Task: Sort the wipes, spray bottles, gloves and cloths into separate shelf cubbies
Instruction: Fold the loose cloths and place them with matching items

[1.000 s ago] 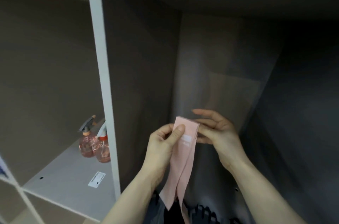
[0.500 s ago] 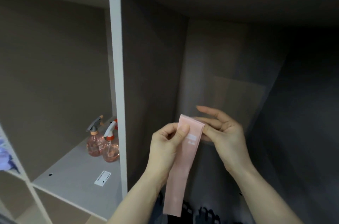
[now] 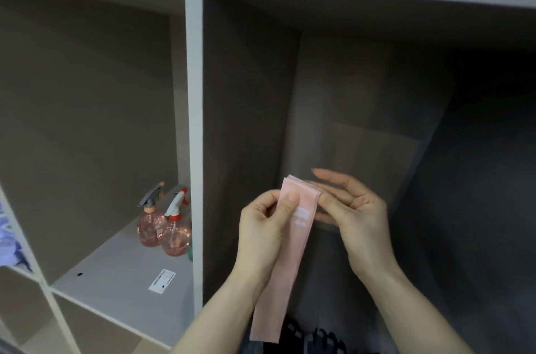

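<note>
1. A pink cloth, folded into a long narrow strip, hangs upright in front of the right-hand cubby of the shelf, held by both hands at its top end.
2. The left hand pinches the cloth's upper left edge, thumb pressed on the front face and the other fingers curled behind it.
3. The right hand touches the cloth's upper right edge with its thumb; its fingers are fairly straight and slightly spread, reaching behind the top of the strip. Whether they press on the cloth from behind cannot be told.
4. The cloth's top shows several stacked layers; a small white mark sits on its front just below the left thumb.
5. Its lower end hangs free above dark items at the cubby's bottom edge; these are too dim to identify.
6. In the left-hand cubby, two pink spray bottles stand upright, touching, near the right rear corner of its floor.
7. A white label lies flat on that floor, near the front right corner.
8. Bluish fabric shows in a cubby at the far left edge.
</note>
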Demonstrator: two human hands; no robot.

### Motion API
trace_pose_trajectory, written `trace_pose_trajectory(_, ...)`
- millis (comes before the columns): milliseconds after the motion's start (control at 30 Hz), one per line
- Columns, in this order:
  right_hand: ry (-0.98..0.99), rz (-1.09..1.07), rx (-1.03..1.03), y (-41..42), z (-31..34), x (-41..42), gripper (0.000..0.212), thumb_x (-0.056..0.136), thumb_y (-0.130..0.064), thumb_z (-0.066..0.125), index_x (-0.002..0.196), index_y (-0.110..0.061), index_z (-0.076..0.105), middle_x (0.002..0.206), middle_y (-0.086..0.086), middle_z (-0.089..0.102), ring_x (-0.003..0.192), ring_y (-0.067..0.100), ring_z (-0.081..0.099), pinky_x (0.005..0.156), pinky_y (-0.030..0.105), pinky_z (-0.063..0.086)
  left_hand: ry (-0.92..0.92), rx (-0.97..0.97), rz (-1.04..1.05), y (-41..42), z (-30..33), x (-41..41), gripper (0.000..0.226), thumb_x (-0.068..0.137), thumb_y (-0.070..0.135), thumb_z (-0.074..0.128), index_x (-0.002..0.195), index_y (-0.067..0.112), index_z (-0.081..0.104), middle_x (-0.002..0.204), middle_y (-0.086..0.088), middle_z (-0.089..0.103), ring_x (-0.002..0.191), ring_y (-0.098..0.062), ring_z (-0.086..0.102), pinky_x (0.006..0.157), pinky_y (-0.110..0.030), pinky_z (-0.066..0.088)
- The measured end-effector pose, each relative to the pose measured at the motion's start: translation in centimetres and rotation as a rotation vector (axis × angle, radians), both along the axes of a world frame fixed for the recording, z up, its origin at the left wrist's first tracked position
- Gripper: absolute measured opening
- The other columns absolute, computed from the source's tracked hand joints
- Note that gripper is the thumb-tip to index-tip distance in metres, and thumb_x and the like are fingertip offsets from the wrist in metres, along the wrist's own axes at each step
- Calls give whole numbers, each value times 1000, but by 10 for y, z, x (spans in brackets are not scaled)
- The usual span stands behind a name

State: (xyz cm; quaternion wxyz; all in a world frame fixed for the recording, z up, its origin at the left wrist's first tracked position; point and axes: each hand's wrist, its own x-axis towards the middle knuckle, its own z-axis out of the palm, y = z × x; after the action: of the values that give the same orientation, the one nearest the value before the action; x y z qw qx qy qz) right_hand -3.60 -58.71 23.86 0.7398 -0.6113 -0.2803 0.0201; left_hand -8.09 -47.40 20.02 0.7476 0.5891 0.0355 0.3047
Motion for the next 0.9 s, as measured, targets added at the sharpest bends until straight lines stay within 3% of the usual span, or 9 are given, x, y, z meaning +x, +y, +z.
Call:
trace_pose_trajectory(133,-6,39,-56,-3,5,-2,25,87,3,57,103,-14,66,91,5,76,88,19,72,72,28,59,-14,36,38,3,0,0,19,85,26,67,92,9,73,91,-12,72,91,-27,67,84,-36,53)
trace_pose_trajectory(300,13,27,-21,-5,9,-6,24,85,1,59,104,-13,65,90,6,76,87,19,73,71,27,59,-43,27,46,-3,2,-4,13,83,22,68,90,12,74,86,-7,73,84,-19,68,77,-25,54)
trace_pose_trajectory(533,81,-15,79,-3,9,-13,25,84,4,57,101,-11,67,91,9,76,87,20,73,70,26,59,-102,20,74,-12,6,-7,12,84,20,67,91,11,71,85,-8,71,82,-22,65,76,-28,53)
trace_pose_trajectory(700,58,11,26,-9,14,-15,24,86,5,56,101,-10,67,91,8,76,88,20,73,70,26,58,-127,65,101,-11,10,-9,8,84,18,68,87,12,71,83,-8,71,84,-32,64,77,-35,53)
trace_pose_trajectory(900,25,63,-48,-13,15,-19,28,87,2,56,104,-16,68,93,5,76,91,17,72,76,26,58,-132,35,107,-13,8,-11,6,83,16,69,87,11,71,82,-8,72,82,-28,66,77,-34,54)
